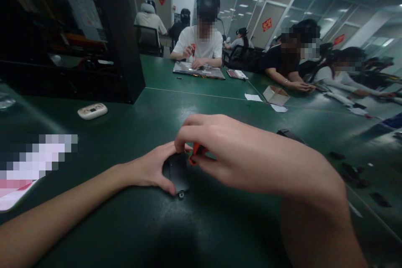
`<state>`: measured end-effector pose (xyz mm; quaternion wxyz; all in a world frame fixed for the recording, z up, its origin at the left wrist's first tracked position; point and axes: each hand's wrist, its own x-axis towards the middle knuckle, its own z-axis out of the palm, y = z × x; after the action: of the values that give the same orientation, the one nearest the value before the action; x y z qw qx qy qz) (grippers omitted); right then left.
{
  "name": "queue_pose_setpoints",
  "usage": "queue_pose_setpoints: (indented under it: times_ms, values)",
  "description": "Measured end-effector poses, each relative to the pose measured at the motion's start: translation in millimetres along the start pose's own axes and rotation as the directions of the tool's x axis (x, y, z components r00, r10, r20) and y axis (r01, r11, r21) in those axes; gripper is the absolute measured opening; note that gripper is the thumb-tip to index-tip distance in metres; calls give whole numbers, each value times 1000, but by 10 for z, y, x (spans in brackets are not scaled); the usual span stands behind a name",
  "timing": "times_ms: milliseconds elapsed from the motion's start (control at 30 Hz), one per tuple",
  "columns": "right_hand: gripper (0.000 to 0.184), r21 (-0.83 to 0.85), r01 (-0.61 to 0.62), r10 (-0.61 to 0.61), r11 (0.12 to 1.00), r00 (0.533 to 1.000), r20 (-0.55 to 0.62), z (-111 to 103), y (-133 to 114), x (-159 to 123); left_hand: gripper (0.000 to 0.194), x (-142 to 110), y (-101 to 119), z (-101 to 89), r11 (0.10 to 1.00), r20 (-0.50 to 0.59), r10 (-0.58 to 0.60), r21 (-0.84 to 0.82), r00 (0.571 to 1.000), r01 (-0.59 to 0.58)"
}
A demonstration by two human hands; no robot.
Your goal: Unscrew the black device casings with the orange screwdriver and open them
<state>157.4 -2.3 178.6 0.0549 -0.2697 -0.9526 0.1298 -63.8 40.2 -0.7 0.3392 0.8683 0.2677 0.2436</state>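
Note:
A dark, flat, rectangular part [179,172] lies on the green table in front of me, with a small round metal piece [181,195] at its near end. My left hand [153,166] grips it from the left, thumb at the near end and fingers at the far end. Over its far right side reaches my right hand [216,150], fingers curled round a small orange-and-black tool [195,153]. Most of this tool is hidden by the hand, and I cannot see whether its tip touches the part.
A black open-fronted cabinet [125,42] stands at the back left. Near it are a white earbud case [92,111] and a partly blurred panel [37,167]. A small box [275,95] and dark parts [351,171] lie to the right. Across the table, a person [201,42] works.

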Motion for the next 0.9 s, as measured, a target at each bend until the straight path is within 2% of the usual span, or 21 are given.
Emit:
queue_pose_setpoints:
  times_ms: [133, 267, 367, 600, 900]
  values:
    - [11, -48, -27, 28, 998, 1000, 6, -17, 25, -10, 65, 22, 11, -20, 1000, -6, -18, 10, 1000, 18]
    - [14, -78, -45, 40, 996, 997, -73, -27, 45, 16, 53, 20, 8, 1, 999, -12, 5, 45, 1000, -5]
    - [12, -70, -25, 18, 997, 995, -103, -16, 59, 51, 50, 18, 21, 26, 998, -33, 13, 61, 999, -11]
    - [13, -39, 39, -42, 998, 996, -83, 27, 71, 122, 47, 9, 36, 42, 997, -59, 22, 79, 998, -17]
    - [13, -19, 37, -38, 999, 997, -64, 70, 45, 179, 54, -2, -1, 55, 998, -67, 13, 62, 998, -9]
